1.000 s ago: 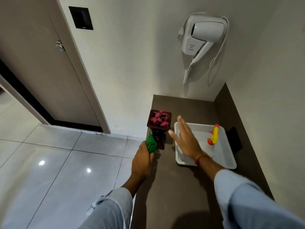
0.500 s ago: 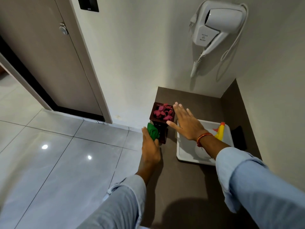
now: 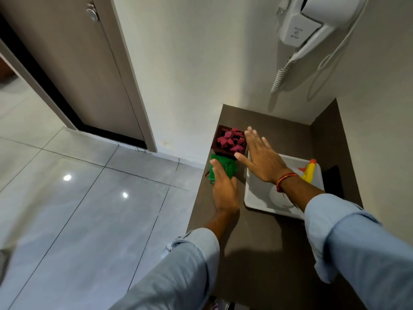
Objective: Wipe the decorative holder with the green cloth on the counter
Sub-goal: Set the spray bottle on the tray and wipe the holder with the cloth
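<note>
I am in the middle of the wipe, as I judge it. My left hand (image 3: pixel 224 191) is closed around the bunched green cloth (image 3: pixel 223 167) and presses it against the near side of the decorative holder (image 3: pixel 230 140), low down on its body. My right hand (image 3: pixel 260 158) is flat and open, fingers spread, holding nothing; its fingertips reach the holder's right edge, though from this angle I cannot be sure they actually touch it, and I take it as a steadying hand. The holder stands upright at the far left of the dark worktop (image 3: pixel 257 242), close to the wall and near the left edge. Only the near face is under the cloth now; the far side, the right side and the rim look to be left, and I cannot tell whether any face is already clean.

The holder's square top is filled with pink-red petals (image 3: pixel 231 139), heaped loosely inside the rim. Just right of it lies a white tray (image 3: pixel 254 198), which holds a yellow toy with orange ends (image 3: pixel 309 172) at its far right and a pale round thing partly hidden under my right forearm.
</note>
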The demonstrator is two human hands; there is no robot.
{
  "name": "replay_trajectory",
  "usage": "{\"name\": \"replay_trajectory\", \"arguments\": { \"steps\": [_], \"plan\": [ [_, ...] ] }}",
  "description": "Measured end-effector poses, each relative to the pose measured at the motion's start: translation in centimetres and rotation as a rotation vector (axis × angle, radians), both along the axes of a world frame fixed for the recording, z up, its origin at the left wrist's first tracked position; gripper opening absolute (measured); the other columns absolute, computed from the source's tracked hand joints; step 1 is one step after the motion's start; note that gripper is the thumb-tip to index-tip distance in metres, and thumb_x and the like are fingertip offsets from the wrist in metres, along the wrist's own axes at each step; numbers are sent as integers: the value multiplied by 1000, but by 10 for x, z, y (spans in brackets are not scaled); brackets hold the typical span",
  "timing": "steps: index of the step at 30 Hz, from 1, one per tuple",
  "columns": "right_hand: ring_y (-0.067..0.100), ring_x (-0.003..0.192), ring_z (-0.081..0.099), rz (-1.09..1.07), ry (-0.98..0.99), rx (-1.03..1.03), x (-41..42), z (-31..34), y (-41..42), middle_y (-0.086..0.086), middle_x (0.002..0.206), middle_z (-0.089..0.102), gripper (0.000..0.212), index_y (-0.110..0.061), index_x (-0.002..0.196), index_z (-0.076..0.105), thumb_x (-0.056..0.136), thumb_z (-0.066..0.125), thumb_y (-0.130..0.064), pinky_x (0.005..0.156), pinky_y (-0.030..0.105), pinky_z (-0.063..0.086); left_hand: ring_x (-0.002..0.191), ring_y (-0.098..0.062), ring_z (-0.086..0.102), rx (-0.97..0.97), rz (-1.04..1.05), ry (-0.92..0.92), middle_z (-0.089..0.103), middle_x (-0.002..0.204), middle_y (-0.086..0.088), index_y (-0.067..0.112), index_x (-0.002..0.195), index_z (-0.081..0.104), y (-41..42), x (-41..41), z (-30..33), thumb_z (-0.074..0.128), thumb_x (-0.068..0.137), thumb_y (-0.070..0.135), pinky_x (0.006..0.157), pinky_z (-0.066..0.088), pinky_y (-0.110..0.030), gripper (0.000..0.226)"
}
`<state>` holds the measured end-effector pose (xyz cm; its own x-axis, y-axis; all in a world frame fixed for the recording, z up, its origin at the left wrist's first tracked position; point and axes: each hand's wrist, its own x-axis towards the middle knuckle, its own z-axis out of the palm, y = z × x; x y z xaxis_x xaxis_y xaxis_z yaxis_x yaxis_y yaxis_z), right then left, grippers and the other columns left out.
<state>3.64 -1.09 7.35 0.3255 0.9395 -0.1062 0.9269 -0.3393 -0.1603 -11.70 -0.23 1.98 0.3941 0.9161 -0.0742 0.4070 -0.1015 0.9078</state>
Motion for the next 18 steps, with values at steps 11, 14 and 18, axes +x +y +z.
{"name": "replay_trajectory", "arguments": {
  "steps": [11, 14, 18],
  "plan": [
    [23, 159, -3, -9, 12, -14, -4, 2, 0, 11, 171, -7, 89, -9, 161, -4, 98, 19, -68, 129, 42, 4, 126, -34, 60, 118, -256, 148, 47, 151, -14, 15, 159, 17, -10, -35, -9, 51, 104, 21, 99, 55, -40, 65],
    [22, 159, -3, -5, -1, -18, -3, 3, 0, 11, 171, -6, 88, -9, 162, -4, 100, 20, -67, 128, 41, 3, 120, -19, 63, -262, 187, -180, 62, 132, -3, 26, 151, 36, 3, -33, 2, 42, 110, 22, 75, 50, -7, 42],
    [23, 159, -3, -15, 1, -19, -4, 3, 0, 11, 171, -6, 89, -10, 162, -4, 99, 19, -68, 127, 40, 3, 136, -16, 52, -430, 241, -450, 54, 147, -1, 33, 158, 28, 20, -7, 26, 37, 111, 33, 111, 47, -30, 47]
  ]
}}
